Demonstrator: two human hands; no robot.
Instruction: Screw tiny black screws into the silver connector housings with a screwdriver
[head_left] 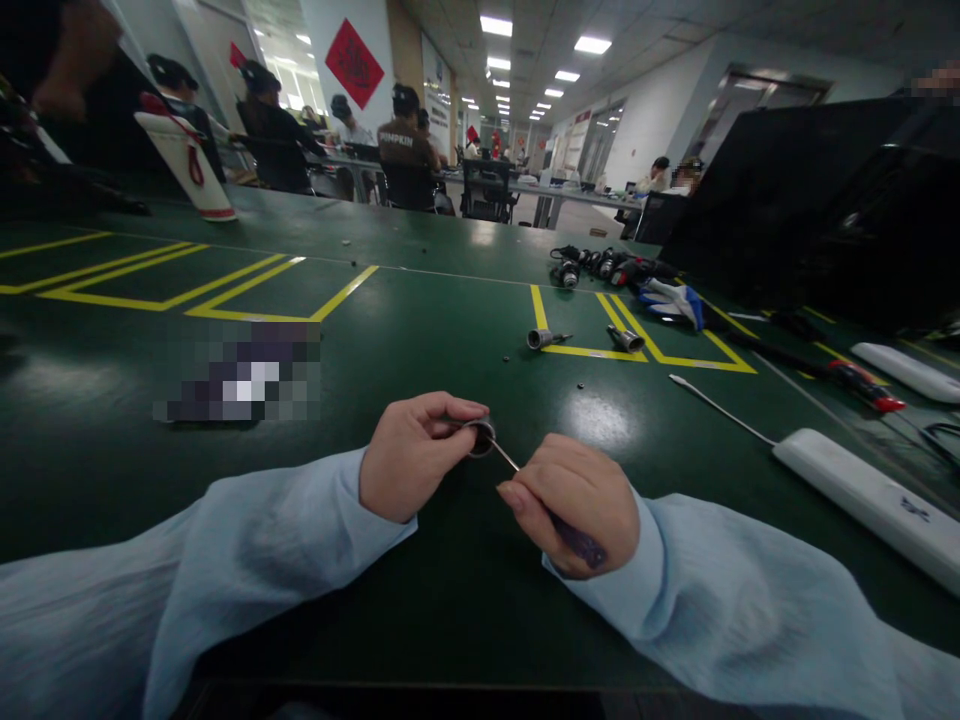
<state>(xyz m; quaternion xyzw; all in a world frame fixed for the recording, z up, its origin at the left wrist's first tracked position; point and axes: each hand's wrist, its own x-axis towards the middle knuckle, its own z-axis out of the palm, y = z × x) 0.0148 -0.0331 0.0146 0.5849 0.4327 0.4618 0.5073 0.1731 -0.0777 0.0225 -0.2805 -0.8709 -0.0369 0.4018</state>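
My left hand [420,450] is closed around a small metal cup-shaped part [481,448], its round opening turned toward the right. A screwdriver [581,543] with a dark translucent handle is in the grip of my right hand [577,500]. Its thin shaft slants up to the left and the tip reaches into the mouth of the metal part; the tip itself is hidden. Two similar metal cup-shaped parts with thin stems, one on the left [541,340] and one on the right [626,338], lie farther back by the yellow tape.
Yellow tape marks rectangles on the green table [420,330]. To the right lie a white power strip [862,480], a red-and-black tool [862,385], a blue-and-white glove [671,302] and black tools [600,265]. A blurred dark item [240,375] lies left; a white cup-like container [187,165] stands behind.
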